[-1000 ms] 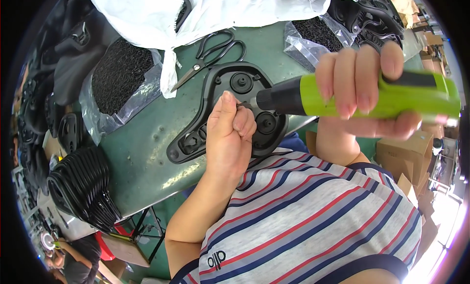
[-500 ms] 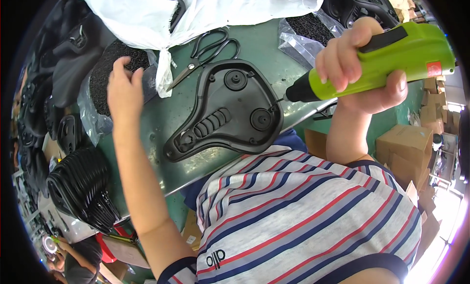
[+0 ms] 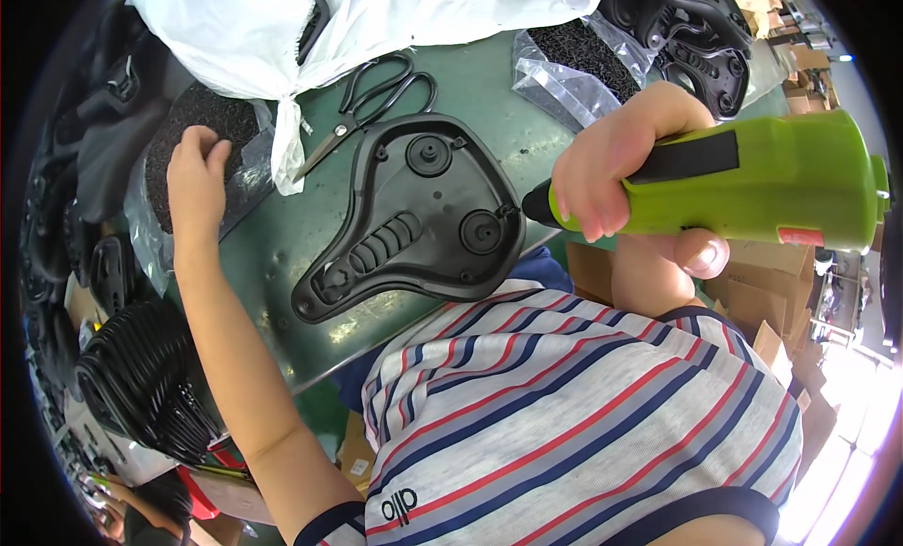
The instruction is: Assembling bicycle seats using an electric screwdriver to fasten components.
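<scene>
A black plastic bicycle saddle base (image 3: 433, 217) lies hollow side up on the bench, its narrow nose pointing to the lower left. My right hand (image 3: 611, 174) is wrapped round a lime-green electric screwdriver (image 3: 743, 184) with a black nose. The nose points left at the base's right rim; its bit is hard to make out. Over an opened clear bag of small black screws (image 3: 179, 123), my left hand (image 3: 199, 184) has its fingers bent and a little apart, nothing visible in them. Black-handled scissors (image 3: 362, 109) lie just beyond the base.
A white plastic bag (image 3: 376, 29) spreads along the far side. Another clear bag of black screws (image 3: 583, 62) sits at the far right, near more saddle bases (image 3: 710, 66). Stacked black parts (image 3: 141, 377) stand at left; cardboard boxes (image 3: 762, 283) are at right.
The screwdriver's nose has turned from slanting down toward the rim to nearly level. My left hand has shifted left, further over the screws. The whole view has slid slightly.
</scene>
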`<action>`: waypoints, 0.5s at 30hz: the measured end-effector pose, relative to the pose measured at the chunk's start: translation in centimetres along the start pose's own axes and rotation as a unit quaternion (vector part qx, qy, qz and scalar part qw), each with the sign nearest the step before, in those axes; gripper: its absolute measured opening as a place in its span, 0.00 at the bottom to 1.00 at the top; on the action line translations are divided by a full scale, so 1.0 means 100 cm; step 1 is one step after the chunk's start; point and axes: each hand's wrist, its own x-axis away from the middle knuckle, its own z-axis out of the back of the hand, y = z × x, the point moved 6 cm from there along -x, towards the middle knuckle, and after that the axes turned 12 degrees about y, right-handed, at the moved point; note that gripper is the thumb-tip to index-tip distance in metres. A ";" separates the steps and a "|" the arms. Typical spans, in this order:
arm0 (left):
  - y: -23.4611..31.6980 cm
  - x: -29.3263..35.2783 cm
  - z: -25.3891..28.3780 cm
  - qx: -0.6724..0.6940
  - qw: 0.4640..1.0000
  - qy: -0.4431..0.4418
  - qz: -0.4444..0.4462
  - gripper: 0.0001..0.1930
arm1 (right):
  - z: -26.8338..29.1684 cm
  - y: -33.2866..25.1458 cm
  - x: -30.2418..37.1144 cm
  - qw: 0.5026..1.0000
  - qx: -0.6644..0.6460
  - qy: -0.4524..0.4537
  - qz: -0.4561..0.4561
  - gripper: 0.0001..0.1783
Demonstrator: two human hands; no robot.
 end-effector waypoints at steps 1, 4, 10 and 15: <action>0.001 -0.002 -0.002 0.003 1.000 0.000 0.000 0.07 | -0.002 -0.003 0.001 1.000 0.003 0.001 0.000 0.35; 0.006 -0.003 -0.005 -0.055 0.997 -0.057 -0.003 0.07 | -0.007 -0.009 0.001 0.986 0.097 -0.062 -0.118 0.32; 0.011 -0.003 0.010 0.139 0.979 -0.001 0.148 0.06 | -0.021 -0.001 -0.006 0.985 0.082 -0.125 -0.088 0.32; 0.132 0.048 0.005 0.517 0.814 -0.101 0.246 0.12 | -0.017 0.008 -0.011 0.984 0.008 -0.148 -0.095 0.33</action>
